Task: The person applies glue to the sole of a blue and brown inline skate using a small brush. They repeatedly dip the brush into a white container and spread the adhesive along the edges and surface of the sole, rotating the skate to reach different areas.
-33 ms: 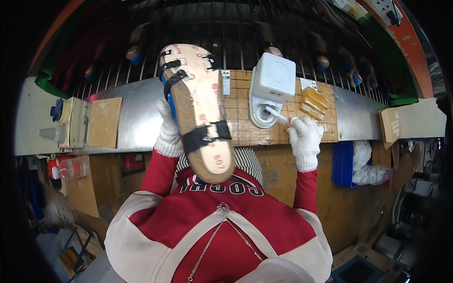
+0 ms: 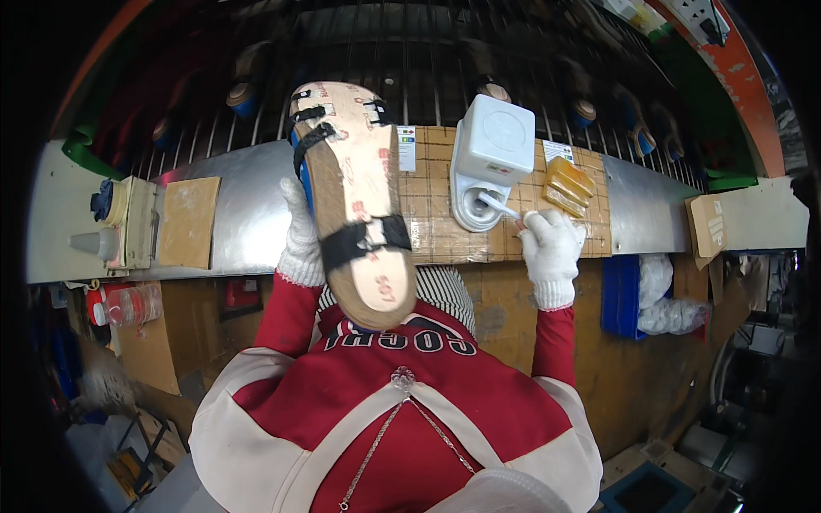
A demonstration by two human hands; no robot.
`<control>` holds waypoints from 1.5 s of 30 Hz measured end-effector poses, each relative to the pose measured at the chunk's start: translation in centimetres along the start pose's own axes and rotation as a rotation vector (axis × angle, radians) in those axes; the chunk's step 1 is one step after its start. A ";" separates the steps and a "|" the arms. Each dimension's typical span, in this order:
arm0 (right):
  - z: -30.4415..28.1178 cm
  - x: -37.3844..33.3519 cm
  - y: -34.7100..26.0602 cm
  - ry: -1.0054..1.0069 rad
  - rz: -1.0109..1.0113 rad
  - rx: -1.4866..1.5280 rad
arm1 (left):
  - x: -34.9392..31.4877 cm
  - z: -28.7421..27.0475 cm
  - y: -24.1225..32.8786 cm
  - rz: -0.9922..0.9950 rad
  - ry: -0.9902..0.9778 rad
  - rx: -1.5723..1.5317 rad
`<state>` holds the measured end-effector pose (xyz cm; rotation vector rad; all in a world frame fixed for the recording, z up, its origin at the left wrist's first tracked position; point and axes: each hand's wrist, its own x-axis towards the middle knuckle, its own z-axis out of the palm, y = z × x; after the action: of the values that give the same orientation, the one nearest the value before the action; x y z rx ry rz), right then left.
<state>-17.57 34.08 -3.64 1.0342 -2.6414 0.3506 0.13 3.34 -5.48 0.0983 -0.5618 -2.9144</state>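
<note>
My left hand, in a white knit glove, is closed around the side of a blue shoe last; its fingers are partly hidden behind it. The last stands toe away from me, bottom facing up, with a pale insole board edged in brown. Black straps are folded over onto the board near the heel and toe. My right hand, also gloved, pinches the light handle of a brush. The brush's other end is inside the round cup of a white glue dispenser.
Beyond the bench runs a rack of metal rods with several other lasts. Yellowish blocks lie right of the dispenser on the taped cardboard. A tan sheet lies at left. Below the bench at right is a blue bin.
The last has shifted slightly left and turned a little in my left hand's hold. My right hand and the brush have barely moved.
</note>
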 end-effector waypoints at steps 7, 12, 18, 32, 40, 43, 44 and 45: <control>0.0 0.8 1.1 -0.102 0.032 0.121 | -0.3 -2.8 0.7 -0.012 -0.030 -0.227; 1.0 0.1 1.6 -0.291 0.472 0.651 | 0.1 -1.2 -0.6 0.014 0.014 0.024; -0.8 1.8 -1.2 -0.242 0.438 0.916 | 1.7 0.6 -1.9 -0.010 0.212 0.377; -2.5 5.8 -8.9 0.263 -0.011 0.691 | 1.3 3.6 -1.7 0.090 0.079 0.703; -2.9 8.6 -9.7 0.314 -0.123 0.589 | 0.5 4.0 -0.4 0.094 0.068 0.864; -3.0 9.7 -9.9 0.348 -0.153 0.602 | 0.1 4.4 -0.1 0.098 0.063 0.892; -3.0 10.0 -9.9 0.362 -0.154 0.604 | 0.1 4.5 0.0 0.102 0.050 0.883; -3.0 10.2 -9.9 0.375 -0.155 0.606 | 0.1 4.6 0.0 0.098 0.059 0.884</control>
<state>-17.39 21.61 3.90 1.1821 -2.1369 1.2269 -0.38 5.05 -1.23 0.2502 -1.7202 -2.3345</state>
